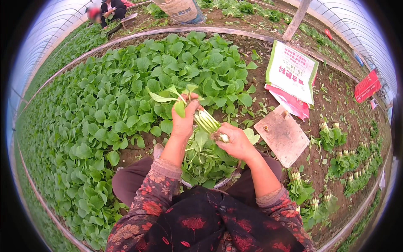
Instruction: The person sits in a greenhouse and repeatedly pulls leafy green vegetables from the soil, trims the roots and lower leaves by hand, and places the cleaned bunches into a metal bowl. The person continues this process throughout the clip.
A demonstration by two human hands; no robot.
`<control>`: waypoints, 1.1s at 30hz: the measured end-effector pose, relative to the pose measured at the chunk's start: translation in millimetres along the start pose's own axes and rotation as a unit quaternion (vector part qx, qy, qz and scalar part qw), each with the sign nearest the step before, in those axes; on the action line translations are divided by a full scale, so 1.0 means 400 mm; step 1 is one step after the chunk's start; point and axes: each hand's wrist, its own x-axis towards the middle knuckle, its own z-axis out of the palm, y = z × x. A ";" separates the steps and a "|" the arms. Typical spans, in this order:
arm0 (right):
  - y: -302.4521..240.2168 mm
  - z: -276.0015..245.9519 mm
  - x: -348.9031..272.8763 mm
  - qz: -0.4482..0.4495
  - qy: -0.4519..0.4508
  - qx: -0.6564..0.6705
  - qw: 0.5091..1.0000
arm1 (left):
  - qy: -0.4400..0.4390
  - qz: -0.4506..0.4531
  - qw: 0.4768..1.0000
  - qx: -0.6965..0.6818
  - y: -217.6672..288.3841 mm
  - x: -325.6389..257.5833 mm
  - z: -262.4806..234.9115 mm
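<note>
In front of me I hold a small bunch of leafy greens (205, 120) slantwise, pale stems side by side. My left hand (184, 117) is closed around its leafy end, and a few leaves stick out above the fingers. At the lower right end, by the roots, my right hand (236, 142) is closed with fingers and thumb pressed together. Some white stem bases and brownish roots show beside its fingertips. Below both hands, between my knees, lies a heap of loose greens (201, 161), partly hidden by my forearms.
Growing greens (100, 122) fill the bed ahead and left. To the right lie a square board (283, 140), a printed white sack (289, 75) and several bundled greens (300, 187) on soil. A wooden post (297, 21) stands beyond; another person (112, 10) crouches far left.
</note>
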 end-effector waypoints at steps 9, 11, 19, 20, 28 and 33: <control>0.013 -0.068 -0.038 0.056 0.088 0.106 0.989 | -0.005 -0.155 0.924 0.348 -0.060 0.009 -0.275; 0.019 -0.072 -0.043 0.041 0.112 0.111 0.987 | -0.201 -0.308 0.764 0.530 -0.071 -0.033 -0.274; 0.012 -0.055 -0.046 -0.017 0.074 -0.017 0.997 | -0.106 -0.072 0.948 0.291 0.075 -0.009 -0.044; 0.014 -0.051 -0.044 -0.021 0.064 -0.026 0.997 | -0.157 -0.021 0.939 0.306 0.072 0.002 -0.031; 0.004 -0.047 -0.041 -0.020 0.065 -0.003 0.998 | -0.056 -0.097 0.977 0.181 0.040 0.027 -0.025; 0.008 -0.057 -0.049 -0.015 0.076 0.011 0.997 | 0.060 -0.131 0.950 0.278 0.009 0.026 -0.149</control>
